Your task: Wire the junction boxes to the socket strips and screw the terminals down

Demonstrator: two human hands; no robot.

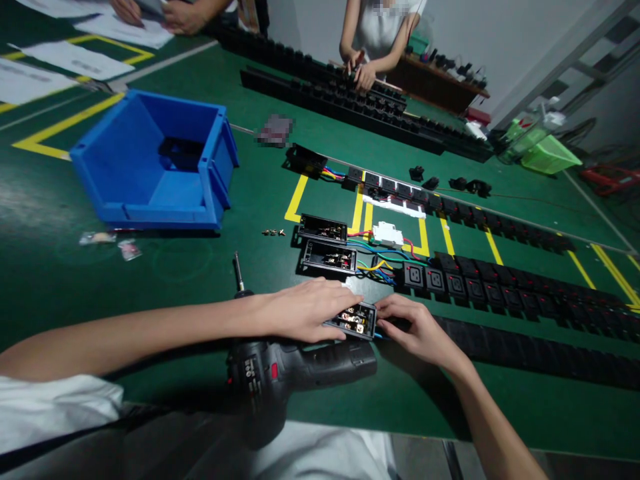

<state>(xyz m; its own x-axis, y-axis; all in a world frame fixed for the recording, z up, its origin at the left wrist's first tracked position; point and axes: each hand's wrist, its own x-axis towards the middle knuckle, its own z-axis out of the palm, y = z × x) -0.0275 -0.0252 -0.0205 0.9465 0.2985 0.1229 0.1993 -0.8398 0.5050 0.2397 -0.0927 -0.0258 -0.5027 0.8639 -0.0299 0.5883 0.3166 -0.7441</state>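
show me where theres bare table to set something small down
Best is the bare green table bordered by the blue bin, two packets, the drill bit and the left forearm. A narrower patch lies between bin and yellow tape, above the brass pieces. Crowded: around the left hand and right hand, where the black box, drill, wires and socket strips sit close together.

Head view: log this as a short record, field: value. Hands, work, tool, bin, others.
Left hand: left hand lies across an open black housing with brass terminals
Right hand: right hand has fingertips at the housing's right end; grip detail unclear
Beyond: two more open housings, coloured wires, white circuit breaker, black socket strip
Tool: cordless screwdriver, lying nearer the wearer, not held
Bin: blue bin, black part inside
Others: co-worker's hands across the green table; another person's hands by papers
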